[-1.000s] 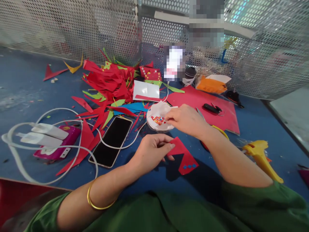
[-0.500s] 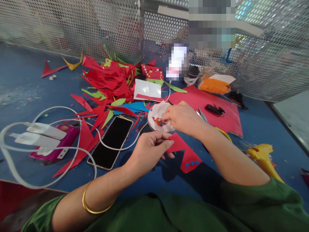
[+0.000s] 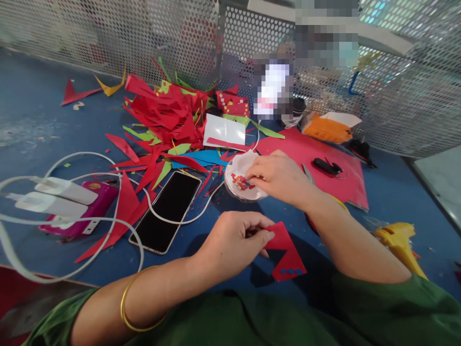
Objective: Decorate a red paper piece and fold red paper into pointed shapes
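Observation:
A folded red paper piece [image 3: 288,245] with blue diamond shapes near its lower end is pinched between the thumb and fingers of my left hand [image 3: 237,242]. My right hand [image 3: 283,178] is at the right side of a round white paper-lined dish [image 3: 236,166], its fingertips pressed together over small red, orange and blue paper bits [image 3: 240,182]. Whether a bit is between those fingertips is too small to tell.
Red paper scraps [image 3: 169,110] are heaped behind a black phone [image 3: 167,206]. White cables and chargers [image 3: 54,202] lie left. A red sheet [image 3: 288,144] holds a key fob [image 3: 326,166]. A yellow glue gun [image 3: 398,235] sits right, before a mesh screen [image 3: 162,33].
My left hand has moved nearer to me and slightly right with the red paper piece, which has turned. My right hand remains at the dish, with more of the bits now showing.

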Demonstrator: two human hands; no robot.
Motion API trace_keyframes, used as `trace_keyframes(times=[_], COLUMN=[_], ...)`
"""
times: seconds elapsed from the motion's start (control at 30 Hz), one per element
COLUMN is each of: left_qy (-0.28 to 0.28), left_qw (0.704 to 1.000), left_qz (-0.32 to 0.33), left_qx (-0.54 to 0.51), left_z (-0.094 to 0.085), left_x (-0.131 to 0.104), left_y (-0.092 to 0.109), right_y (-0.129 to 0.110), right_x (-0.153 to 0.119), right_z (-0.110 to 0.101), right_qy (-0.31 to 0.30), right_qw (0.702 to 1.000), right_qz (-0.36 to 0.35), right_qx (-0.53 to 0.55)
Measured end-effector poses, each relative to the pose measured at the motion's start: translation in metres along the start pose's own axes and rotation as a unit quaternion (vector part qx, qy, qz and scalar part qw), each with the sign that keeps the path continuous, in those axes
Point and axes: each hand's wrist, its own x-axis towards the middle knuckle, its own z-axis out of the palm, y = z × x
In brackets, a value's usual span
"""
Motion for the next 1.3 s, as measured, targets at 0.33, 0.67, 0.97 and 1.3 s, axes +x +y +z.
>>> trace_keyframes(times=[0.33, 0.67, 0.97, 1.3], left_qy=[0.002, 0.004, 0.043, 0.079], left_qw=[1.0, 1.0, 0.999, 0.995], left_qz=[0.003, 0.005, 0.001, 0.024], left_qx=[0.015, 0.016, 0.021, -0.055], left_z=[0.0, -0.002, -0.006, -0.006], left_x=[0.0, 0.001, 0.006, 0.015], left_y=[-0.003, -0.003, 0.003, -0.009], right_y=[-0.009, -0.009, -0.002, -0.03], right_x=[0.013, 0.013, -0.013, -0.07], right_z=[0.0, 0.005, -0.008, -0.002], right_qy=[-0.115, -0.098, 0.126, 0.267], right_qw=[0.989, 0.989, 0.976, 0.728], right_qz=[0.016, 0.001, 0.106, 0.271], right_qx=[-0.095, -0.11, 0.145, 0.57])
